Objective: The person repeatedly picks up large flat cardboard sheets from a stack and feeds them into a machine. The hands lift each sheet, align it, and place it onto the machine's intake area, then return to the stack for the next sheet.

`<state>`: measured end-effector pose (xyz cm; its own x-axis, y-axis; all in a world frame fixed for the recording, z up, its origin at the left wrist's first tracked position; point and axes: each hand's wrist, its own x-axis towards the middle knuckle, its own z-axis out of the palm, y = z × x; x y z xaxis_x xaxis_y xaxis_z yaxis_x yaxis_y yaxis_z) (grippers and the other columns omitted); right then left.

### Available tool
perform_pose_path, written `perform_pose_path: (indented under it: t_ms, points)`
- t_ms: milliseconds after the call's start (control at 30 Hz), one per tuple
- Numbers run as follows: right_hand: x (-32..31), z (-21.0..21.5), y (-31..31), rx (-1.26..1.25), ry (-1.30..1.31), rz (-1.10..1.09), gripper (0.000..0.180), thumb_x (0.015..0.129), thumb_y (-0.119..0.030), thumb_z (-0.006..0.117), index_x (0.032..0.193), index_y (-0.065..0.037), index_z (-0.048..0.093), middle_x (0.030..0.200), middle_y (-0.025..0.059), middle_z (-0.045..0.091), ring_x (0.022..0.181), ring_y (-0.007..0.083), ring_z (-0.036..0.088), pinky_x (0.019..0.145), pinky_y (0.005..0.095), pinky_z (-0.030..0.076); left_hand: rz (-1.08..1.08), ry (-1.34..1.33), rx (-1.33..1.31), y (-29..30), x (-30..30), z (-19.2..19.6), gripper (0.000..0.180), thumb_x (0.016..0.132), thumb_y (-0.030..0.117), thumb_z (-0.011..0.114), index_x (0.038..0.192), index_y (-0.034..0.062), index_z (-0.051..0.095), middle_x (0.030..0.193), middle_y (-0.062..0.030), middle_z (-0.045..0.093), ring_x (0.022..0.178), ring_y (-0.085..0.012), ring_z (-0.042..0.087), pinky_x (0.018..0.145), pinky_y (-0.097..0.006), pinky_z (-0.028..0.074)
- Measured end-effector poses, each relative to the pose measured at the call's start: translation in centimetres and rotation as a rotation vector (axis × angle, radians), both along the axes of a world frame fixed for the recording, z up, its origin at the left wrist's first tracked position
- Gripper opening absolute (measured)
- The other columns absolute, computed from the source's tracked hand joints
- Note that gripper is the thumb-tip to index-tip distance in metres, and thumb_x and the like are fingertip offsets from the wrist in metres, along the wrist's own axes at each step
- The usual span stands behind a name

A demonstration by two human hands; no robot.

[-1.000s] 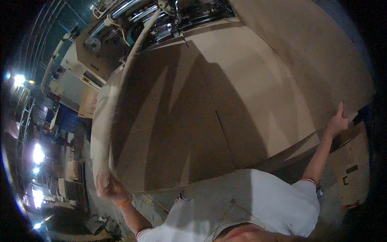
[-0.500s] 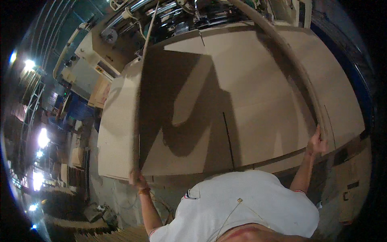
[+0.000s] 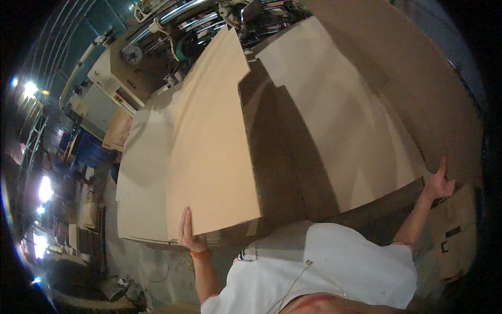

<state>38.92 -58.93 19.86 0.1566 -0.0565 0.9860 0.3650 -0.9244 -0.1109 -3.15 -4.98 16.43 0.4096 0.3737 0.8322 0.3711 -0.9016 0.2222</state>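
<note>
Our left hand (image 3: 192,238) touches near edge of left flap (image 3: 214,141), right hand (image 3: 439,187) that of right flap (image 3: 413,73); clamped or not, we cannot tell. Ahead, flaps run lengthwise from near edge of cardboard sheet (image 3: 329,110) toward machine (image 3: 238,18).

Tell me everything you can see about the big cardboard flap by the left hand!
The flap is light tan and looks like plain cardboard. It is long, with a step in its right edge toward the far end, near the machine. It seems tilted over the cardboard below, beside a dark shadow. The left hand touches its near edge, close to the left corner.
</note>
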Motion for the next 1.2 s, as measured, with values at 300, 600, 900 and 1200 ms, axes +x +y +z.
perform_pose_path:
  t_ms: [300, 600, 900, 1200]
  points:
    - [-3.9, -3.0, 12.0, 0.39, 0.31, 0.559, 0.026, 0.085, 0.0, 0.06, 0.109, 0.006, 0.066, 0.109, 0.0183, 0.068, 0.095, 0.0294, 0.067, 0.086, 0.0373, 0.053, 0.071, -0.071, -0.08, 13.4, -1.1, -3.9, 0.026, 0.088, 0.009, 0.062, 0.112, 0.0011, 0.066, 0.11, -0.0164, 0.068, 0.101, -0.032, 0.066, 0.085, -0.038, 0.053]
    - [-8.1, 0.8, 14.4, 0.028, 0.281, 0.808, 0.035, 0.091, -0.009, 0.047, 0.118, 0.011, 0.059, 0.117, 0.0248, 0.063, 0.105, 0.0359, 0.064, 0.09, 0.0431, 0.051, 0.315, 0.132, 0.144, 16.4, -8.3, -2.1, 0.024, 0.094, 0.016, 0.055, 0.107, -0.0022, 0.065, 0.103, -0.0192, 0.068, 0.091, -0.0345, 0.067, 0.075, -0.041, 0.055]
    - [-5.9, 1.5, 18.7, -0.283, 0.16, 0.719, 0.038, 0.093, -0.02, 0.042, 0.11, 0.006, 0.065, 0.108, 0.0216, 0.067, 0.097, 0.0358, 0.068, 0.08, 0.0418, 0.054, -0.115, 0.097, -0.12, 14.2, -2.4, -7.2, 0.031, 0.089, 0.007, 0.056, 0.119, 0.0017, 0.064, 0.121, -0.017, 0.064, 0.113, -0.0319, 0.06, 0.095, -0.043, 0.049]
    - [-11.1, 1.7, 20.8, -0.638, 0.295, 0.794, 0.021, 0.091, -0.013, 0.051, 0.103, -0.006, 0.066, 0.114, 0.0143, 0.066, 0.104, 0.0311, 0.065, 0.079, 0.0418, 0.054, -0.19, 0.433, -0.077, 12.3, -1.1, -12.2, 0.032, 0.083, 0.003, 0.063, 0.114, 0.01, 0.067, 0.12, -0.0121, 0.063, 0.113, -0.0309, 0.06, 0.1, -0.048, 0.044]
